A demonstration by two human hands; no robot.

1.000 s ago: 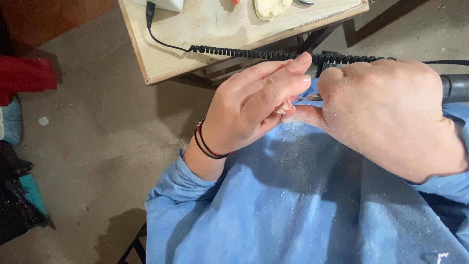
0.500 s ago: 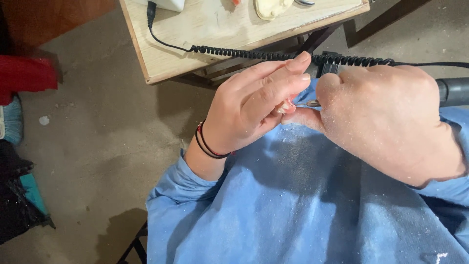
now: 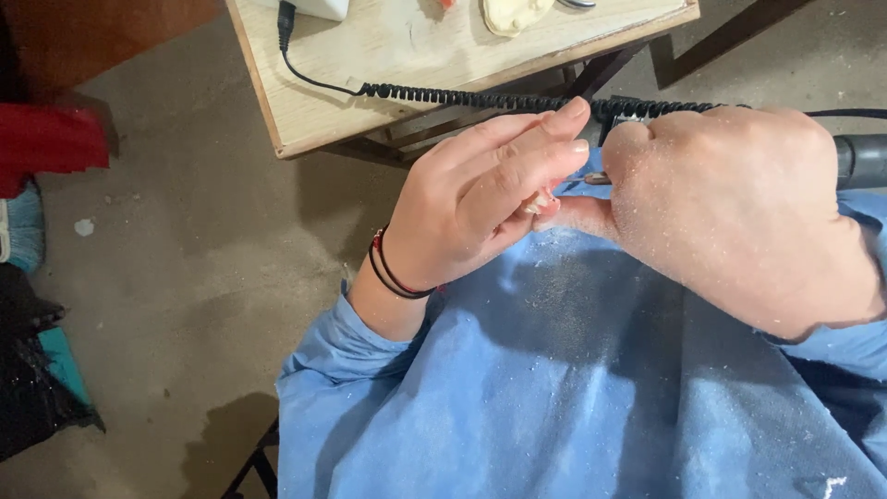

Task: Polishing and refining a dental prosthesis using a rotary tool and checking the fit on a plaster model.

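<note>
In the middle of the frame the left hand [image 3: 480,199] holds a small pale piece [image 3: 539,201] between its thumb and curled fingers, the index and middle fingers stretched out straight toward the right. Only a sliver of the piece shows, whitish with a pink edge, so its shape cannot be told. The wrist of this hand wears 2 thin cords, 1 red and 1 black [image 3: 393,273].

The right hand [image 3: 739,212], at the right of the frame, is closed in a fist around a grey handpiece [image 3: 859,159], whose rear end sticks out past the knuckles at the right edge. Its thin metal tip [image 3: 596,178] points left and ends just beside the pale piece, between the 2 hands; whether it touches cannot be told. The back of this hand is dusted with white powder.

A black coiled cord [image 3: 480,96] runs from a plug at the top of the frame across the edge of a light wooden worktop [image 3: 305,102] toward the handpiece. Both arms wear blue sleeves [image 3: 517,388] speckled with white dust, filling the lower half of the frame. A grey floor [image 3: 176,305] lies at the left, with a red cloth [image 3: 51,143] at the left edge.
</note>
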